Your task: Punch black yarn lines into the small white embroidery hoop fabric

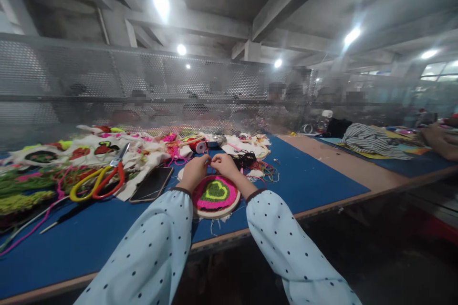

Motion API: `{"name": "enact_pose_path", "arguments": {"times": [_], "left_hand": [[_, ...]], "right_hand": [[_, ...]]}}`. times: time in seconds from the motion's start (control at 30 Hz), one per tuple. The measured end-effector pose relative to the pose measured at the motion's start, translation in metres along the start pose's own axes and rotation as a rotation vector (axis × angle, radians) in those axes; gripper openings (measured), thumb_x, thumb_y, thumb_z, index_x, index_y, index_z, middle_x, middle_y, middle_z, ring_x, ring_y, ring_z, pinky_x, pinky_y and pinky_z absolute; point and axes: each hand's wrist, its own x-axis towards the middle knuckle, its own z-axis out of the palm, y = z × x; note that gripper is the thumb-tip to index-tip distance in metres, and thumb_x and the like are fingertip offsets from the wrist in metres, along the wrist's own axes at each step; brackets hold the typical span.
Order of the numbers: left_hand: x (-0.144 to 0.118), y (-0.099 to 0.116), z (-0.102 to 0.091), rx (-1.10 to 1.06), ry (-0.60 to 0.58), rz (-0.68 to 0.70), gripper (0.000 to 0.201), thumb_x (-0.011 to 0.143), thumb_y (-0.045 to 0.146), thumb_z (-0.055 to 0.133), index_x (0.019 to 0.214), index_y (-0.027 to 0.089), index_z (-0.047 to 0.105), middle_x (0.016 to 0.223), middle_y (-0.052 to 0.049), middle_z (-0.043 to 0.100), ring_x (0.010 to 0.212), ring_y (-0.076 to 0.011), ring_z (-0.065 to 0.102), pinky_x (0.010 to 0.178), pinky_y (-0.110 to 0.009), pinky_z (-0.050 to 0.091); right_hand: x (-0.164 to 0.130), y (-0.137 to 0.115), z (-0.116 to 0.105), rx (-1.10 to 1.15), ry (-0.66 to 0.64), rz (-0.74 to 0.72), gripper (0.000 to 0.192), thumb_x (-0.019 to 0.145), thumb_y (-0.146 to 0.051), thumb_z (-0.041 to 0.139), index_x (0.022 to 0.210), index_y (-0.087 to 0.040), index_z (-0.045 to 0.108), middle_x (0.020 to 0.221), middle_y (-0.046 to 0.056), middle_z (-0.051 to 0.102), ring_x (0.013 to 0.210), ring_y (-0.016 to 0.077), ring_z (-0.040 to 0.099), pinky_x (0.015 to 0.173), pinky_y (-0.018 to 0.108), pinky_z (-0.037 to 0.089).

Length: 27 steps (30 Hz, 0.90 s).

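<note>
Delicately, the left hand (194,171) and right hand (225,165) are held close together, fingertips pinched, by the far edge of hooped heart embroidery (215,194) on a blue mat (304,176); anything gripped cannot be made out. Threadwork seems under way; next, steady control would be required.

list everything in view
embroidery hoop: 1, pink and green, centre
scissors: 1, yellow and orange, left
tool: 1, black handle, near scissors
phone: 1, dark, right of scissors
yarn: many strands, multicoloured, left
stitched cloths: several, white, behind scissors
spool: 1, red and white, behind hoop
bowl: 1, silver, beside spool
striped cloth: 1, black and white, right
mats: 2+, blue, foreground, right
screening: several panels, grey, background
lights: several, white, overhead
co-worker's arm: 1, bare, right edge
sleeves: 2, light blue, foreground
left hand: 1, bare, beyond hoop
right hand: 1, bare, beside left
</note>
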Motion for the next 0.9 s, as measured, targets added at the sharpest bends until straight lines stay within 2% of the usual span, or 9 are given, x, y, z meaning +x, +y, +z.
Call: {"name": "enact_pose_path", "arguments": {"times": [0.37, 0.67, 0.9], "left_hand": [[0.0007, -0.0010, 0.0029, 0.011, 0.016, 0.027, 0.026, 0.086, 0.024, 0.036, 0.099, 0.018, 0.058, 0.086, -0.009, 0.065, 0.081, -0.0207, 0.060, 0.062, -0.024, 0.038], [0.0015, -0.0036, 0.0051, -0.075, 0.040, 0.042, 0.026, 0.085, 0.022, 0.038, 0.104, 0.017, 0.055, 0.083, -0.009, 0.064, 0.079, -0.0201, 0.059, 0.064, -0.025, 0.038], [-0.0002, -0.0036, 0.0054, -0.118, 0.032, 0.021, 0.022, 0.085, 0.019, 0.039, 0.097, 0.017, 0.056, 0.082, -0.008, 0.064, 0.077, -0.0197, 0.059, 0.063, -0.024, 0.038]], "right_hand": [[0.0011, 0.0000, -0.0008, 0.050, 0.043, 0.038, 0.012, 0.073, -0.025, 0.054, 0.071, -0.017, 0.063, 0.046, -0.004, 0.051, 0.048, 0.0107, 0.050, 0.051, 0.020, 0.038], [-0.0003, 0.0005, -0.0003, 0.123, 0.012, -0.028, 0.013, 0.071, -0.023, 0.053, 0.071, -0.015, 0.062, 0.043, -0.005, 0.047, 0.043, 0.0091, 0.043, 0.046, 0.019, 0.032], [-0.0017, -0.0010, -0.0016, 0.096, -0.020, -0.074, 0.010, 0.068, -0.020, 0.054, 0.068, -0.015, 0.062, 0.042, -0.005, 0.048, 0.043, 0.0090, 0.043, 0.046, 0.020, 0.029]]}}
